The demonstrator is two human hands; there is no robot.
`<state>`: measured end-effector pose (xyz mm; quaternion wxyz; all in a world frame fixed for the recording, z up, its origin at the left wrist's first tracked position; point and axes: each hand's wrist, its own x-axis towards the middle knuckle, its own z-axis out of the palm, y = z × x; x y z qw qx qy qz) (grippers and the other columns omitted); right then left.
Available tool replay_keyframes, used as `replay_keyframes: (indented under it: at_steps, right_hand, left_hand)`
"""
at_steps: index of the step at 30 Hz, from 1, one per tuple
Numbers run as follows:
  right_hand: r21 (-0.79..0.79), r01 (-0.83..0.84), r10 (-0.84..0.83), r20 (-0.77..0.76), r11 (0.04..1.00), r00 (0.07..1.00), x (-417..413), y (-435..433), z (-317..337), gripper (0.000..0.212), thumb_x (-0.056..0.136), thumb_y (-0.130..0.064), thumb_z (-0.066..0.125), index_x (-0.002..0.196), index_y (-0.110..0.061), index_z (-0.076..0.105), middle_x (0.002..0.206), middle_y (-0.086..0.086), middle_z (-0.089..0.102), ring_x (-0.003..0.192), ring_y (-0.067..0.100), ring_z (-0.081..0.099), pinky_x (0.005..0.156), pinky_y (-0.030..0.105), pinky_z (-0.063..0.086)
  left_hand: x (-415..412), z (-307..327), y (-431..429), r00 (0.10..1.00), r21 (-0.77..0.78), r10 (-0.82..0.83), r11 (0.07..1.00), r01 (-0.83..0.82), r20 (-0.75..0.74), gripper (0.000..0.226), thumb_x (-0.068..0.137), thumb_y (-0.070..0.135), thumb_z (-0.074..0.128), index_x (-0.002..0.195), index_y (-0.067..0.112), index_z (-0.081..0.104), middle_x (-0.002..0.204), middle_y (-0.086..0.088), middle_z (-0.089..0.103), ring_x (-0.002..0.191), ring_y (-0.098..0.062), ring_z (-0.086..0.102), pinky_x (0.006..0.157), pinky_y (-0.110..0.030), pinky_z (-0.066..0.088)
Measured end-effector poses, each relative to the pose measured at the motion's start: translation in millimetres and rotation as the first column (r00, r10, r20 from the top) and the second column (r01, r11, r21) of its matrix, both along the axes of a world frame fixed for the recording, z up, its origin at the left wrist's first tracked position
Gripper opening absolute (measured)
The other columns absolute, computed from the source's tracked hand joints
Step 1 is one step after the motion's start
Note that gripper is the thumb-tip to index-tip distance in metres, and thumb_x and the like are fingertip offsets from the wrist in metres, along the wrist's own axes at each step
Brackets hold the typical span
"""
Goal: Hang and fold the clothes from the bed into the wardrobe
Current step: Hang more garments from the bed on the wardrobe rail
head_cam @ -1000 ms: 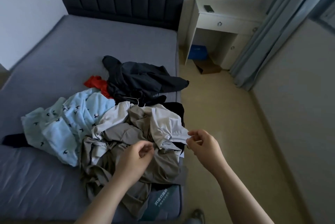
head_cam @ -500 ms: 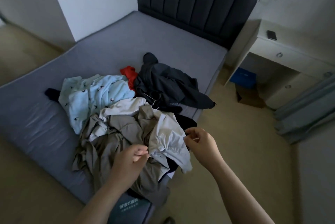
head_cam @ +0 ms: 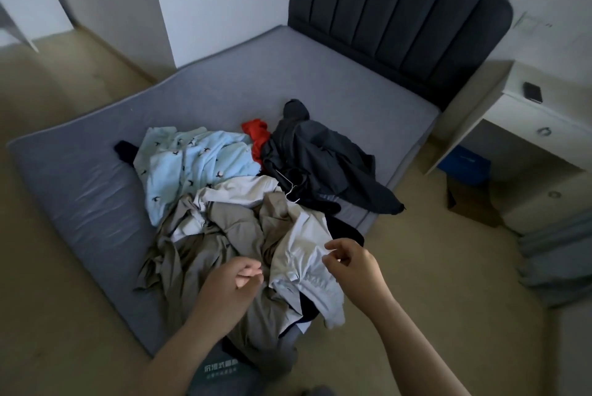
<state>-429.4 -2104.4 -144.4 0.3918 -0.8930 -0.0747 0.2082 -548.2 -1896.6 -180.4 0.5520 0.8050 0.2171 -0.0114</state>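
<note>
A pile of clothes lies on the grey bed (head_cam: 320,75) near its front corner. It holds a light blue patterned garment (head_cam: 192,168), a beige garment (head_cam: 221,229), a pale grey shirt (head_cam: 301,254), a dark jacket (head_cam: 323,165) with a thin wire hanger (head_cam: 288,185) on it, and a red piece (head_cam: 256,136). My left hand (head_cam: 234,286) hovers over the beige garment, fingers curled, with nothing visible in it. My right hand (head_cam: 352,267) is at the pale grey shirt's right edge, and thumb and forefinger appear to pinch it.
A dark padded headboard (head_cam: 394,20) stands behind the bed. To the right is a white desk (head_cam: 544,113) with a dark phone (head_cam: 532,91) on it and a blue box (head_cam: 464,161) beneath. Grey curtains (head_cam: 557,261) hang at far right. Beige floor surrounds the bed.
The view has swung left, so the floor left of the bed now shows. Both hands stay over the same spot of the pile, barely moved.
</note>
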Motion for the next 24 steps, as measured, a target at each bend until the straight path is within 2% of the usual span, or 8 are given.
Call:
replay_keyframes:
  at_steps: [6,8,10,12,14,16,20,24]
  right_hand:
    - [-0.012,-0.056,0.056,-0.016,0.998,0.998,60.0,-17.8,-9.6,0.016,0.091,-0.028,0.060,0.106,-0.029,0.059,0.084,-0.011,0.059,0.063,-0.002,0.056,0.049,0.009,0.038]
    - [-0.012,-0.086,0.086,-0.027,0.996,0.996,89.4,-27.2,-14.6,0.017,0.091,-0.029,0.060,0.107,-0.029,0.059,0.086,-0.011,0.061,0.068,0.001,0.057,0.054,0.011,0.038]
    - [-0.010,-0.119,0.118,-0.045,0.993,0.992,120.2,-39.4,-18.2,0.018,0.090,-0.028,0.060,0.108,-0.028,0.059,0.090,-0.009,0.063,0.076,0.004,0.060,0.062,0.018,0.042]
    - [-0.023,-0.177,0.175,-0.062,0.984,0.983,155.1,-53.6,-19.8,0.018,0.090,-0.026,0.058,0.109,-0.026,0.059,0.089,-0.008,0.064,0.078,0.008,0.060,0.064,0.020,0.043]
    - [-0.053,-0.249,0.245,-0.074,0.967,0.967,190.6,-68.3,-20.4,0.018,0.090,-0.025,0.057,0.108,-0.026,0.059,0.087,-0.012,0.064,0.078,0.004,0.059,0.062,0.017,0.041]
    - [-0.067,-0.312,0.308,-0.071,0.948,0.949,219.5,-76.8,-19.9,0.017,0.089,-0.024,0.057,0.106,-0.026,0.059,0.087,-0.017,0.062,0.082,0.000,0.058,0.067,0.016,0.044]
    - [-0.097,-0.404,0.398,-0.073,0.910,0.914,262.3,-86.2,-24.8,0.016,0.091,-0.020,0.057,0.107,-0.022,0.060,0.092,-0.013,0.060,0.096,0.012,0.059,0.087,0.030,0.049]
    - [-0.105,-0.463,0.455,-0.090,0.880,0.886,283.8,-90.2,-34.0,0.019,0.092,-0.021,0.057,0.111,-0.019,0.060,0.095,-0.009,0.060,0.099,0.015,0.059,0.088,0.032,0.048]
  left_hand:
    - [46.7,0.8,-20.7,0.997,0.057,0.072,0.996,-0.071,-0.029,0.015,0.089,0.027,0.063,0.103,0.033,0.064,0.097,0.017,0.067,0.090,0.006,0.061,0.070,-0.007,0.043]
    - [71.6,-1.1,-34.8,0.994,0.099,0.108,0.990,-0.105,-0.026,0.015,0.089,0.027,0.063,0.102,0.034,0.063,0.096,0.017,0.067,0.090,0.003,0.061,0.077,-0.017,0.048]
    - [96.9,-1.8,-54.1,0.988,0.079,0.153,0.985,-0.150,-0.029,0.015,0.089,0.025,0.063,0.103,0.032,0.064,0.095,0.015,0.067,0.089,0.001,0.062,0.077,-0.020,0.050]
    - [123.4,-2.4,-78.1,0.976,0.036,0.211,0.977,-0.209,-0.048,0.016,0.090,0.024,0.063,0.105,0.030,0.062,0.095,0.011,0.067,0.087,-0.001,0.063,0.074,-0.019,0.051]
    - [150.1,-1.2,-102.4,0.964,0.032,0.259,0.966,-0.258,-0.058,0.016,0.090,0.025,0.062,0.104,0.032,0.061,0.095,0.010,0.067,0.086,0.002,0.062,0.069,-0.011,0.047]
    - [171.3,1.5,-120.6,0.949,0.030,0.308,0.951,-0.307,-0.062,0.015,0.090,0.024,0.062,0.101,0.033,0.061,0.095,0.012,0.066,0.085,0.006,0.060,0.065,-0.008,0.042]
    - [200.1,2.5,-146.4,0.932,0.045,0.350,0.937,-0.348,-0.096,0.014,0.090,0.024,0.061,0.100,0.034,0.060,0.094,0.013,0.065,0.086,0.007,0.059,0.063,-0.005,0.042]
    - [207.1,-3.4,-159.0,0.902,0.035,0.404,0.914,-0.404,-0.152,0.017,0.090,0.023,0.061,0.105,0.031,0.061,0.097,0.015,0.064,0.087,0.006,0.059,0.060,-0.003,0.040]
